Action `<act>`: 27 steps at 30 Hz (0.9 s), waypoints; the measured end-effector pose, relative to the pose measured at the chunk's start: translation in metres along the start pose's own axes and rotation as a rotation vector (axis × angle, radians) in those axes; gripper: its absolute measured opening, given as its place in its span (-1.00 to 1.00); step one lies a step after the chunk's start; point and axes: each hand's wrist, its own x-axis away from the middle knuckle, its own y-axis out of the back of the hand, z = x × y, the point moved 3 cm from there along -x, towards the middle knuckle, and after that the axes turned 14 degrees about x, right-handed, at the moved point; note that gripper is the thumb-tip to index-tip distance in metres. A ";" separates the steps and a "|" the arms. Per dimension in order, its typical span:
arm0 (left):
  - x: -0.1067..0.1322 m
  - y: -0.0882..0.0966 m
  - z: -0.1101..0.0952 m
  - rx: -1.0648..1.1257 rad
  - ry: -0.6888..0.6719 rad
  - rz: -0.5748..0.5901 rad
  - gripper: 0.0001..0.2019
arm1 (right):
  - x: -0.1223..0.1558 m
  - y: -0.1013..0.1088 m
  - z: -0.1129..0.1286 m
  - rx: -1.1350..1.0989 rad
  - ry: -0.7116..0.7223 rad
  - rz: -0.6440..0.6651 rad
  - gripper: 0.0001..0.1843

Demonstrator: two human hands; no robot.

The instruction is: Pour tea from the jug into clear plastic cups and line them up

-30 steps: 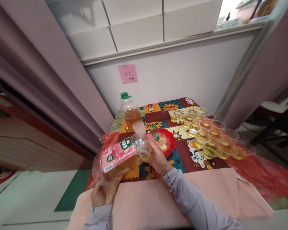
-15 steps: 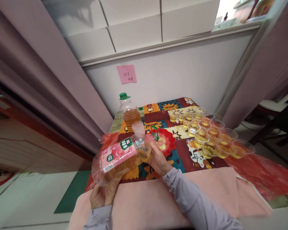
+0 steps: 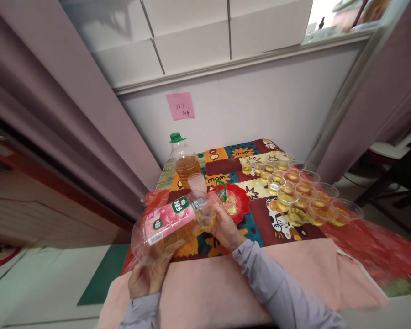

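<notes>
Bottle (image 3: 169,219) tilted between left hand (image 3: 146,277) and right hand (image 3: 226,228), red plate (image 3: 245,211) just beyond the right fingers | left fingers clamped under base, right on neck end | looks weighty, slick, thin-walled to me; base and neck seem surest grips

Left grip (image 3: 148,278) partly hidden, right sleeve (image 3: 272,278) cropped

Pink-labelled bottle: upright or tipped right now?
Tipped: the pink-labelled bottle leans well over, its base by the left hand and its neck end toward the red plate.
</notes>
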 end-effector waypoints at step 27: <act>0.002 0.003 -0.002 -0.170 -0.013 -0.184 -0.20 | 0.000 0.000 -0.001 -0.017 -0.009 -0.022 -0.55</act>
